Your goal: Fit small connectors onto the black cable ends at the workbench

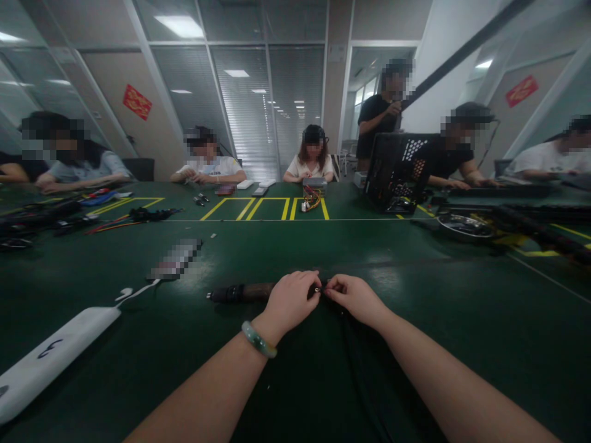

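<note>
A dark, rod-shaped tool (240,292) with a brownish middle and a small metal tip at its left end lies on the green table (221,369). My left hand (295,301), with a green bangle (258,339) at the wrist, curls its fingers closed over the tool's right part. A small shiny metal bit (317,290) shows at those fingertips. Close beside it on the right, my right hand (353,298) pinches thumb and fingers together; what sits between them is too small to name. From beneath the right hand a dark cable or strap (357,369) runs toward me.
At left lie a white power bank (60,354) marked 3 and its cable, joined to a blurred device (175,259). Farther off are dark cables (50,212), a power supply (314,183), a black computer case (392,172) and a round metallic part (464,226). Several people work around the table.
</note>
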`<state>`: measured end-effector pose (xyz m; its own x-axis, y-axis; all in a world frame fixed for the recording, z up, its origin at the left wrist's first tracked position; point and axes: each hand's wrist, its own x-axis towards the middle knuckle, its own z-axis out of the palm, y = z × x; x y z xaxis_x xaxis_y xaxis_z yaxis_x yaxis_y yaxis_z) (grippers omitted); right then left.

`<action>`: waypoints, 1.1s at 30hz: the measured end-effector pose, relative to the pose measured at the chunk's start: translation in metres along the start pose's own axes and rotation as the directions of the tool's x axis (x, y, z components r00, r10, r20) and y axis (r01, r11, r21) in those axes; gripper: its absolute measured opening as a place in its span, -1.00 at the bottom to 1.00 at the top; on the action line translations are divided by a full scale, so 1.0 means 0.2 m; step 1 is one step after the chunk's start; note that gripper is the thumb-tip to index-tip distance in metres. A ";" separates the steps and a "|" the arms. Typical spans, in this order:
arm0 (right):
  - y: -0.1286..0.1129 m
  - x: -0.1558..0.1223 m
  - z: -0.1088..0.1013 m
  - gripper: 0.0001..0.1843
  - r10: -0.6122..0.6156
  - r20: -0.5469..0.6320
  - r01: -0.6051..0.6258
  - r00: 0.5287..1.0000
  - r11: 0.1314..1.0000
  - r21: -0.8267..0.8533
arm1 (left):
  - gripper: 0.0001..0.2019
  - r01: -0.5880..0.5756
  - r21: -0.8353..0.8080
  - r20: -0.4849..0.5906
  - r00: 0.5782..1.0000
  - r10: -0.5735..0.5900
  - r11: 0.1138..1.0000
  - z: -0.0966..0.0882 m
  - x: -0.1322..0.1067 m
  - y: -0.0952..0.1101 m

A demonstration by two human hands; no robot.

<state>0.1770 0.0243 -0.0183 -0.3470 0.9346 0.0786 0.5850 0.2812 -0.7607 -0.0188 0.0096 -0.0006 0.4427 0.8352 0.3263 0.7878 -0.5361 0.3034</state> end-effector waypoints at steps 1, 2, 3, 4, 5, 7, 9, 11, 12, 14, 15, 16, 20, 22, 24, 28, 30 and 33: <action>0.00 0.00 0.00 -0.83 -0.003 -0.001 0.003 1.000 1.000 0.003 | -0.89 -0.007 -0.001 0.004 1.000 0.007 1.000 0.00 0.00 0.00; 0.00 0.00 0.00 -0.83 -0.005 -0.004 0.005 1.000 1.000 0.006 | -0.90 -0.013 0.000 0.006 1.000 0.013 1.000 0.00 0.00 0.00; 0.00 0.00 0.00 -0.83 -0.007 -0.005 0.007 1.000 1.000 0.010 | -0.90 -0.019 0.002 0.007 1.000 0.019 1.000 0.00 0.00 0.00; 0.00 0.00 0.01 -0.83 -0.008 -0.007 0.008 1.000 1.000 0.014 | -0.90 -0.024 0.003 0.007 1.000 0.024 1.000 0.00 0.00 0.00; 0.00 0.00 0.01 -0.83 -0.007 -0.010 0.007 1.000 1.000 0.018 | -0.90 -0.028 0.004 0.007 1.000 0.028 1.000 0.00 0.00 0.00; 0.00 0.00 0.01 -0.83 -0.007 -0.015 0.007 1.000 1.000 0.018 | -0.89 -0.029 0.001 -0.002 1.000 0.029 1.000 0.00 0.00 0.00; -0.01 0.00 0.01 -0.83 0.001 -0.020 -0.001 1.000 1.000 0.015 | -0.87 -0.021 -0.005 -0.013 1.000 0.021 1.000 0.00 0.00 0.00; -0.01 0.00 0.01 -0.82 0.016 -0.028 -0.016 0.999 1.000 0.016 | -0.84 -0.005 -0.008 -0.018 1.000 0.005 1.000 0.00 0.00 0.00; -0.01 0.00 0.00 -0.82 0.022 -0.029 -0.021 0.999 1.000 0.020 | -0.84 0.002 -0.009 -0.016 1.000 -0.002 1.000 0.00 0.00 0.01; -0.02 0.00 0.00 -0.82 0.022 -0.030 -0.022 0.999 0.999 0.025 | -0.83 0.006 -0.011 -0.003 1.000 -0.006 1.000 -0.01 0.00 0.01; -0.02 0.00 0.00 -0.83 0.019 -0.029 -0.018 0.999 1.000 0.025 | -0.83 0.004 -0.011 0.001 1.000 -0.004 1.000 0.00 0.00 0.00; -0.02 0.00 0.00 -0.83 0.016 -0.028 -0.015 0.999 1.000 0.023 | -0.84 -0.001 -0.009 0.001 1.000 0.001 1.000 0.00 0.00 0.00; -0.03 -0.01 0.00 -0.83 0.022 -0.027 -0.021 0.999 1.000 0.013 | -0.87 -0.017 0.005 -0.007 1.000 0.017 1.000 0.01 0.00 -0.01; -0.02 -0.01 0.00 -0.83 0.026 -0.026 -0.026 0.999 1.000 0.014 | -0.85 0.000 0.003 -0.001 1.000 0.000 1.000 0.01 0.00 -0.01; -0.02 -0.01 -0.01 -0.82 0.023 -0.023 -0.023 0.999 1.000 0.016 | -0.83 0.026 -0.002 0.000 1.000 -0.026 1.000 0.01 0.00 0.00; -0.02 -0.01 0.00 -0.82 0.019 -0.018 -0.019 1.000 0.999 0.029 | -0.87 0.034 -0.007 -0.014 0.999 -0.034 0.999 0.00 0.00 0.00; -0.01 0.00 0.00 -0.82 0.018 -0.020 -0.018 1.000 0.999 0.029 | -0.89 0.020 -0.011 -0.014 1.000 -0.020 1.000 0.00 0.00 0.00; 0.00 0.00 0.01 -0.81 0.007 -0.023 -0.007 1.000 1.000 0.021 | -0.90 -0.009 -0.015 -0.007 1.000 0.009 1.000 0.00 0.00 0.00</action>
<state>0.1756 0.0241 -0.0185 -0.3260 0.9413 0.0875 0.5720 0.2701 -0.7745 -0.0184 0.0096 0.0000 0.4467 0.8296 0.3350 0.7772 -0.5453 0.3141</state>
